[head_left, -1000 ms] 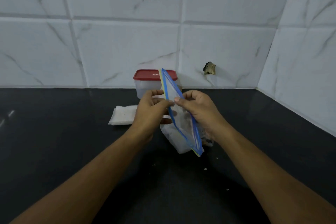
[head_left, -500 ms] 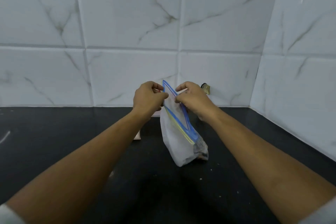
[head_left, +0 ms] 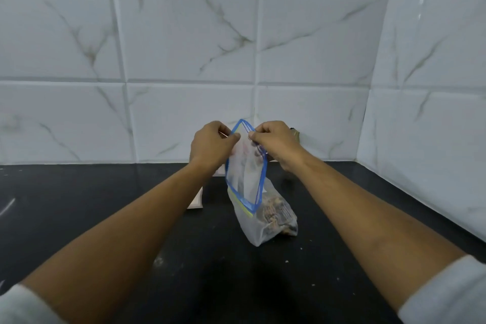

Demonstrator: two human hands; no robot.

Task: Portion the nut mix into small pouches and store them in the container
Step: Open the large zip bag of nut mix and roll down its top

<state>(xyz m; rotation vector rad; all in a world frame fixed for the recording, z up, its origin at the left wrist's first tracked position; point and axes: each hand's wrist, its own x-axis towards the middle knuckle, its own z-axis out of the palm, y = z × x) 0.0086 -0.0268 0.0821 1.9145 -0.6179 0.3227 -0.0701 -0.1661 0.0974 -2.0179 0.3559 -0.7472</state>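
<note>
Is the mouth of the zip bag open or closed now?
Open. The blue rim of the zip bag spreads into a loop; the left hand and right hand each pinch one side.

Nut mix [head_left: 274, 214] sits in bag [head_left: 249, 226] on countertop [head_left: 105, 192].

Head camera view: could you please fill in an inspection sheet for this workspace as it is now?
Surface: black counter.
Job's things: zip bag with blue seal, mouth pulled open, bottom seemingly on the counter; nut mix in its lower part; white stack, possibly pouches, mostly hidden behind the left forearm; container not seen.
Clutter: pale crumbs on the counter.
Grippers: left hand and right hand each pinch one lip of the bag's mouth.
Cables: nothing seen.
Surroundings: white marble-look tiled wall behind and at right.
</note>
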